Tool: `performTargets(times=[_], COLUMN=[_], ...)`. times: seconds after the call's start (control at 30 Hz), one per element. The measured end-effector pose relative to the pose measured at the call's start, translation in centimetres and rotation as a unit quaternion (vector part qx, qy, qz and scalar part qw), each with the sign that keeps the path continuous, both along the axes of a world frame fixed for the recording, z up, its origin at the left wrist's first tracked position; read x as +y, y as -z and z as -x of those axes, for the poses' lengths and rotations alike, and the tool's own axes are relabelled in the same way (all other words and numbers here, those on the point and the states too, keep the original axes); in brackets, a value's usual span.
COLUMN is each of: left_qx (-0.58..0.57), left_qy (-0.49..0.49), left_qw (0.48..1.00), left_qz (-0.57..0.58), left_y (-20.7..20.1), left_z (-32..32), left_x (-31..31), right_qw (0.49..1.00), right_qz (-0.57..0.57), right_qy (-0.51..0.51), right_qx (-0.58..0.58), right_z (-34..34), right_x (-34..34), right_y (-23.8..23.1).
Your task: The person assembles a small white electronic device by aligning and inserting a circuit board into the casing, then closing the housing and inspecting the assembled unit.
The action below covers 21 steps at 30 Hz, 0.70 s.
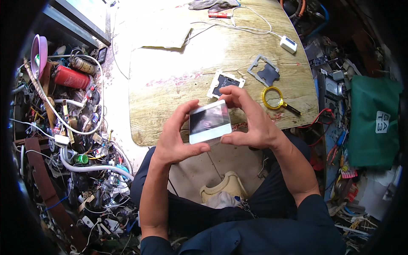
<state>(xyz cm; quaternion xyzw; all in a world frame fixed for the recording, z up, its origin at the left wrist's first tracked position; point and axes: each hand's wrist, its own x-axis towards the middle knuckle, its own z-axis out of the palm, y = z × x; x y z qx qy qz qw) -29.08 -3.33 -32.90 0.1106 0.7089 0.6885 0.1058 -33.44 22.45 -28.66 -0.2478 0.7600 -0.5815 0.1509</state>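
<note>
Through the head view I have both hands on one thing: a white panel (209,121), held to the left of the magnifying glass (272,98) and closer to the body, raised over the near edge of the tabletop (163,108). My left hand (170,142) grips its left side, thumb along the lower edge; my right hand (260,127) pinches the right side, thumb at the lower corner and fingers at the top.

I judge the step in hand to be holding the panel face-up for a look. The next move, as I read it, calls for an even, edge-only grip, since the glossy face could smear or scratch.

The panel is a flat rectangle: a dark, mirror-like window with a smooth, pale strip below. Left of the magnifying glass and slightly beyond it lies a white frame (212,86), plastic-looking, around a dark board (222,81). Just beyond the glass sits a grey frame (254,63) with a matte, notched dark plate (268,75). The magnifying glass itself has a round yellow rim and a black handle; beneath it, the tabletop shows wood grain and scuffed reddish marks.
</note>
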Motion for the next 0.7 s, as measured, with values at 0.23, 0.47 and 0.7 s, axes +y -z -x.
performTargets(times=[0.23,0.47,0.7], left_qx=[0.039,-0.192,-0.239], left_qy=[0.061,-0.025,-0.106], left_qw=[0.992,0.91,0.825], left_qz=[0.105,-0.366,-0.501], left_y=[-0.6,1.9,1.5], left_z=[-0.3,-1.6,-0.8], left_x=[1.5,2.7,2.9], right_qw=[0.993,0.94,0.913], right_qz=[-0.094,-0.19,-0.313], right_qy=[-0.039,0.157,0.135], right_qx=[0.059,0.237,0.225], right_z=[-0.6,1.9,2.1], right_x=[-0.5,1.5,1.9], right_y=[-0.1,0.0,1.5])
